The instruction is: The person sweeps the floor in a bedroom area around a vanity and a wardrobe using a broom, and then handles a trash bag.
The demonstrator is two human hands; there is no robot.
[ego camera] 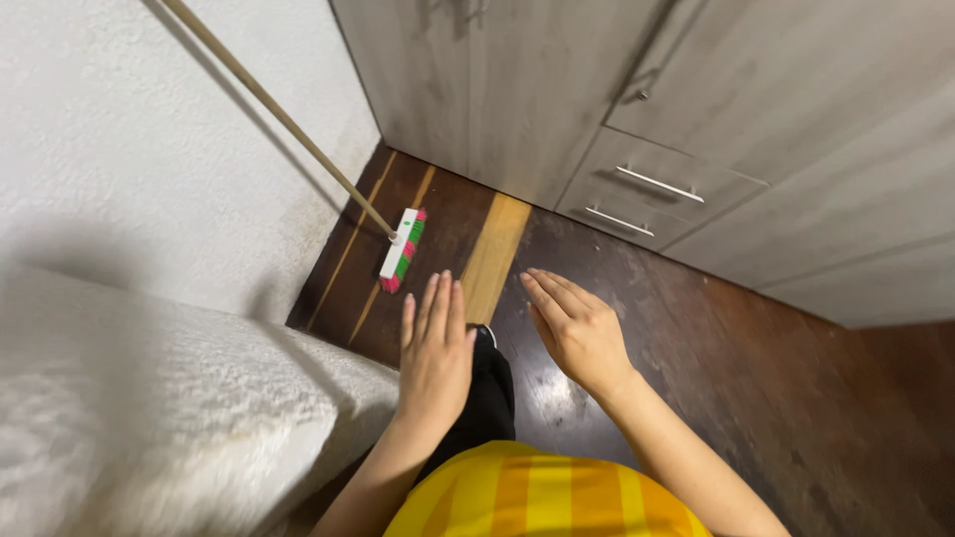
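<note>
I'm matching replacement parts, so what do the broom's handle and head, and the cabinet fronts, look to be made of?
Broom handle: probably bare light wood, tan and matte. Broom head: seemingly plastic, a white block with pink and green bristles. Cabinet fronts: grey wood-grain, likely matte laminate, though real wood is possible; the drawer pulls look like brushed metal. Both hands hover empty.

broom [402,250]: white head, pink-green bristles, long wooden handle. Leans against wall, head on dark wood floor, just ahead of both hands, untouched.

Yellow and orange striped top [542,497], black trousers [482,403], bare forearms, no sleeves
</note>
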